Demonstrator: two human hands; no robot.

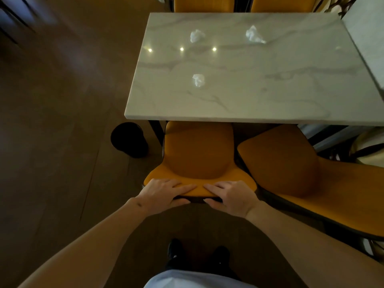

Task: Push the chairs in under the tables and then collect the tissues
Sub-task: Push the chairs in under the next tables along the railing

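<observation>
An orange chair (197, 152) stands directly in front of me, its seat partly under the near edge of a white marble table (270, 96). My left hand (164, 194) and my right hand (230, 196) both grip the top of its backrest, fingers over the front, thumbs behind. A second orange chair (291, 163) stands to the right, turned at an angle and further out from the table. Three crumpled white tissues lie on the tabletop: one near the middle left (198, 80), one at the far left (196, 35), one at the far centre (254, 34).
A black round bin (128, 140) stands on the brown floor by the table's near left leg. Two more orange chairs (203, 4) are at the table's far side. Another table (367, 38) adjoins on the right. My feet (197, 254) are below.
</observation>
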